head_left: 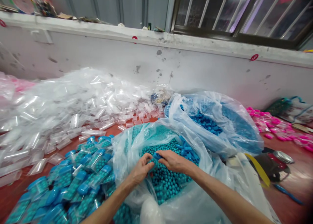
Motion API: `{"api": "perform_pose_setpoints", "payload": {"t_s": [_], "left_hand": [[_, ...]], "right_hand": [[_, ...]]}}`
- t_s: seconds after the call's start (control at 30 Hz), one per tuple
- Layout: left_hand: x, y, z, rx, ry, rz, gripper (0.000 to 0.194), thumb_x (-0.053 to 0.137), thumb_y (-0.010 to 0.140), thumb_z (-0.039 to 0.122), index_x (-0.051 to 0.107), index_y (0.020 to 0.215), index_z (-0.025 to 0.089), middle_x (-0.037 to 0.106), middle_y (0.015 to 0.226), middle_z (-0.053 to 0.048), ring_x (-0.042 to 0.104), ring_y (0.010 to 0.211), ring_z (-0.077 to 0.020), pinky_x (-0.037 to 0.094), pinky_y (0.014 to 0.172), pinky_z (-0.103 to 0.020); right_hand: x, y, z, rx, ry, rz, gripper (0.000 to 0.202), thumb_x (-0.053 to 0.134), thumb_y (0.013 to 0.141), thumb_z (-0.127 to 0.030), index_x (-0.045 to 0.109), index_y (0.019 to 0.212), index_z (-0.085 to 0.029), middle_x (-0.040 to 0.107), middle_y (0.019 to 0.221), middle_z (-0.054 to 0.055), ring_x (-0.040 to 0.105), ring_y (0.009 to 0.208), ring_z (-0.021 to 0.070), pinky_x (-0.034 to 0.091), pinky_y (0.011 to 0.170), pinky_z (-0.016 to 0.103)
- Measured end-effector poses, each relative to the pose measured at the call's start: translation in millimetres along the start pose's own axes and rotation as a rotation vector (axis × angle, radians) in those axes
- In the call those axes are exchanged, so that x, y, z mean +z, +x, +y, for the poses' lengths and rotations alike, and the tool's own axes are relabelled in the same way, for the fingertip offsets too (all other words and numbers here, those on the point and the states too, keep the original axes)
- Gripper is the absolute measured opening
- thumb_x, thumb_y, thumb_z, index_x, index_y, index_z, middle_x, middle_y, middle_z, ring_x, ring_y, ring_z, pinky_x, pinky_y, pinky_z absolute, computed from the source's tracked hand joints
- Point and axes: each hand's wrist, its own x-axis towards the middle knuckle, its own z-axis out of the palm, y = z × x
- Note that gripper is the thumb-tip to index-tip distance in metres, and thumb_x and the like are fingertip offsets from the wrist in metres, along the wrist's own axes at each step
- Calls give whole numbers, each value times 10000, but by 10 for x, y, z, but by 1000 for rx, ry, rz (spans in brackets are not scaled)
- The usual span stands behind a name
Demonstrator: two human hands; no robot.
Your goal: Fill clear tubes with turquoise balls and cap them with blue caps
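Bag (pixel 127 149) gapes wide beneath right fingers (pixel 164 154) clamped on blue piece (pixel 156 156), left fingers (pixel 148 167) unclear.

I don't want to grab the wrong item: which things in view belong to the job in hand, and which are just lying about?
Likely part of the job:
turquoise beads, beneath the left hand and right hand
blue pieces among them
bead-filled containers
clear tubes

Likely just lying about:
pink pieces, far right
yellow strip
red-topped jar on the ledge

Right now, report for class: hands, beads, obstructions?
Right fingers on blue piece; left hand close by. Teal beads below, in open bag. Nothing visibly blocking.
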Motion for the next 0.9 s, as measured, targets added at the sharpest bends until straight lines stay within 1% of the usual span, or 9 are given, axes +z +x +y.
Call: {"api": "perform_pose_setpoints", "payload": {"t_s": [0.13,0.2,0.33,0.47,0.53,0.6,0.73,0.8,0.9], "left_hand": [[-57,-28,32,20,-28,0,320,516,725,453,366,838,193,534,690,45,501,453,-62,244,383,-173],[-59,-35,42,30,-34,-11,341,516,731,460,369,883,192,529,692,47,496,448,-60,244,379,-172],[-11,-35,59,59,-41,-2,430,526,724,482,385,995,181,482,636,68,475,434,-58,278,389,-176],[33,-57,74,85,-52,23,486,549,711,476,394,1044,158,485,640,62,460,433,-56,317,405,-182],[52,-72,73,76,-66,10,523,555,707,476,387,1080,149,501,654,51,472,437,-62,318,400,-184],[79,-79,68,66,-101,9,594,561,697,486,361,1138,140,509,650,46,479,430,-71,315,389,-187],[141,-90,80,67,-204,96,721,580,686,455,280,1251,123,481,589,64,461,407,-76,297,376,-185],[167,-106,99,59,-241,133,721,580,687,422,277,1268,120,472,577,67,447,400,-71,290,372,-183],[205,-134,117,25,-261,149,643,567,690,387,340,1226,115,479,578,62,429,389,-61,281,367,-180]], "right_hand": [[-16,-95,119,38,-19,-47,341,451,820,-233,481,1150,-151,619,887,87,555,826,209,370,680,269],[-43,-117,122,82,22,13,353,445,825,-246,462,1159,-135,618,897,96,557,822,207,374,682,272],[-43,-84,-35,75,165,153,211,379,859,-242,548,955,-159,605,780,40,534,706,155,376,646,245],[8,-75,-169,10,329,90,222,334,858,-193,555,871,-176,567,711,-1,503,630,121,379,598,215],[24,-86,-187,43,444,36,239,320,855,-189,552,800,-174,513,607,-26,474,538,102,363,519,191],[40,-93,-199,81,487,73,249,329,850,-188,548,735,-170,471,541,-38,451,488,95,347,484,183],[88,-103,-244,-11,405,236,281,304,882,-191,554,754,-178,548,607,-23,494,568,107,372,582,200],[114,-116,-256,-66,337,242,294,272,900,-192,548,796,-182,582,678,-9,513,619,114,372,625,210],[140,-142,-242,-86,200,228,260,276,900,-189,525,826,-181,568,694,0,493,603,115,352,597,213]]}}
